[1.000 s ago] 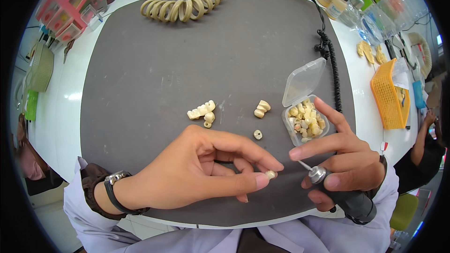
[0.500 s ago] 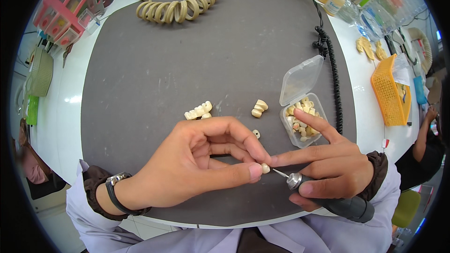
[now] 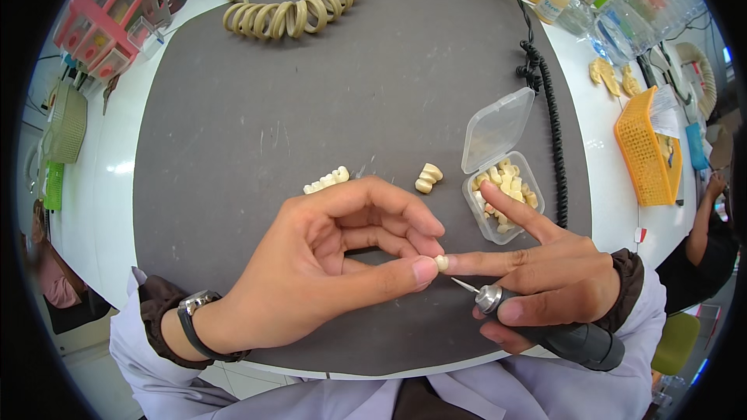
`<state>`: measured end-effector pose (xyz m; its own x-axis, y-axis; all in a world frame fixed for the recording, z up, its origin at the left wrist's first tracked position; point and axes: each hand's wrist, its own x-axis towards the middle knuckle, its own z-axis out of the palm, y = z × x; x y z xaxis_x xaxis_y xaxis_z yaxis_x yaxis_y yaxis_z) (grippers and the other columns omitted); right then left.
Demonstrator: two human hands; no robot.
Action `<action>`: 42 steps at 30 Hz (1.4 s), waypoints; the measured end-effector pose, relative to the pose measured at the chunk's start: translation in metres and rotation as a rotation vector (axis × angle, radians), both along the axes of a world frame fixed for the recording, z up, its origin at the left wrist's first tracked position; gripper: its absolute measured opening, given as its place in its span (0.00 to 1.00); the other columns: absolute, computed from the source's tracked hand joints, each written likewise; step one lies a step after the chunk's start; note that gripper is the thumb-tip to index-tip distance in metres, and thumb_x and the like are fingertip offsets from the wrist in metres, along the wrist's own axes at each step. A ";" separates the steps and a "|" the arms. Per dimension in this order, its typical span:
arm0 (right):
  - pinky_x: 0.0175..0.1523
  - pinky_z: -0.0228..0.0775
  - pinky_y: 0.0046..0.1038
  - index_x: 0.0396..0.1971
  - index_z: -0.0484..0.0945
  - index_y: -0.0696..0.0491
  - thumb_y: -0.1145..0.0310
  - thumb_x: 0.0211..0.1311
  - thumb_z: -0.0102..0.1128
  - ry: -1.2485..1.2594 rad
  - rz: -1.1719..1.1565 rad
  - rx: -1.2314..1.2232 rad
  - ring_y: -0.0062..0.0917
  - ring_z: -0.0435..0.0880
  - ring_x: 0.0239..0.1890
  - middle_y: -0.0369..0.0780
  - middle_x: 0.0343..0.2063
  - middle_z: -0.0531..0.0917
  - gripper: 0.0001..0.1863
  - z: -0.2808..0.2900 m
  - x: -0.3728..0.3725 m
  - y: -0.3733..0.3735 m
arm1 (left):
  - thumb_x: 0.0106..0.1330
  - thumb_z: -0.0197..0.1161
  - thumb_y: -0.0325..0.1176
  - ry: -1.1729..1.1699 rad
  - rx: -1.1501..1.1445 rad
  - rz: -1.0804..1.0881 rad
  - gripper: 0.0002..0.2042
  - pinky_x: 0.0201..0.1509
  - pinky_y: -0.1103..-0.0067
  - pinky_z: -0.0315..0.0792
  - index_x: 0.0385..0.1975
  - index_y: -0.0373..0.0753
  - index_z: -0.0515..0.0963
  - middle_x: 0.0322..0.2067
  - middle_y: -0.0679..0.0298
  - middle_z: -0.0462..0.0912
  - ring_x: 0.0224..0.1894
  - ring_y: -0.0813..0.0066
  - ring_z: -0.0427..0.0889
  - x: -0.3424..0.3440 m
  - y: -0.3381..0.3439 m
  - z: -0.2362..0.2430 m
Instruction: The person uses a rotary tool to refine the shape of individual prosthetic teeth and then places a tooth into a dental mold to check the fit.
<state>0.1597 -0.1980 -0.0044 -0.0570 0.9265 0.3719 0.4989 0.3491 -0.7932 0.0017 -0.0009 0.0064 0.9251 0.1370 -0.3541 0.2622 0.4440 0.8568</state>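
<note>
Between thumb and fingertips, my left hand [image 3: 342,264] pinches a small cream dental crown [image 3: 442,263]. A finger of my right hand [image 3: 552,276] touches the crown's right side. That same hand is wrapped round a dark handpiece [image 3: 572,342] with a metal collar. Its thin pointed bur [image 3: 464,285] stands just below and right of the crown, apart from it. Beyond my left hand lies a cream dental bridge [image 3: 327,179], partly hidden by the hand. Another short bridge piece [image 3: 429,177] rests on the grey mat. An open clear box [image 3: 486,225] of tooth-coloured pieces sits behind my right fingers.
The grey mat [image 3: 350,93] covers the white table. A beige coiled hose [image 3: 299,15] lies at its far edge, and a black coiled cord [image 3: 554,132] runs down the right. An orange basket [image 3: 647,148], bottles [image 3: 551,0] and a pink drawer unit [image 3: 109,19] stand around it.
The crown has turned and risen slightly in my left fingers. The bur now stands farther below it. My left hand has shifted up a little, covering more of the bridge and a small loose piece.
</note>
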 end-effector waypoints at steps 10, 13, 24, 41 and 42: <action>0.67 0.46 0.71 0.46 0.71 0.50 0.79 0.54 0.71 -0.103 -0.001 -0.043 0.48 0.85 0.48 0.37 0.21 0.84 0.22 0.007 0.001 0.005 | 0.64 0.65 0.20 -0.028 0.088 -0.035 0.11 0.48 0.79 0.82 0.45 0.26 0.78 0.44 0.54 0.81 0.44 0.73 0.83 -0.001 0.001 -0.006; 0.65 0.51 0.69 0.49 0.68 0.50 0.78 0.54 0.71 -0.119 -0.056 -0.005 0.45 0.87 0.44 0.37 0.19 0.83 0.25 0.006 0.004 0.007 | 0.64 0.64 0.20 -0.023 0.195 -0.044 0.10 0.44 0.80 0.83 0.44 0.27 0.79 0.43 0.54 0.81 0.42 0.74 0.83 -0.004 0.000 -0.002; 0.61 0.64 0.61 0.50 0.61 0.51 0.77 0.57 0.67 -0.128 -0.162 0.111 0.38 0.90 0.37 0.35 0.15 0.80 0.26 0.005 0.004 0.008 | 0.54 0.69 0.20 -0.389 1.293 -0.234 0.14 0.32 0.79 0.76 0.41 0.38 0.83 0.36 0.63 0.81 0.33 0.72 0.82 -0.015 -0.007 0.001; 0.62 0.65 0.61 0.49 0.70 0.49 0.77 0.52 0.70 -0.135 -0.174 0.165 0.39 0.89 0.40 0.35 0.18 0.80 0.25 0.003 0.003 0.002 | 0.61 0.68 0.20 -0.252 0.784 -0.154 0.09 0.36 0.83 0.78 0.41 0.30 0.82 0.35 0.59 0.85 0.34 0.77 0.84 -0.006 -0.005 0.001; 0.63 0.65 0.61 0.49 0.71 0.48 0.77 0.52 0.71 -0.150 -0.179 0.169 0.39 0.89 0.41 0.35 0.18 0.80 0.25 0.002 0.002 0.003 | 0.61 0.67 0.20 -0.210 0.641 -0.103 0.09 0.38 0.83 0.79 0.41 0.29 0.81 0.36 0.57 0.85 0.35 0.77 0.85 -0.006 -0.005 0.002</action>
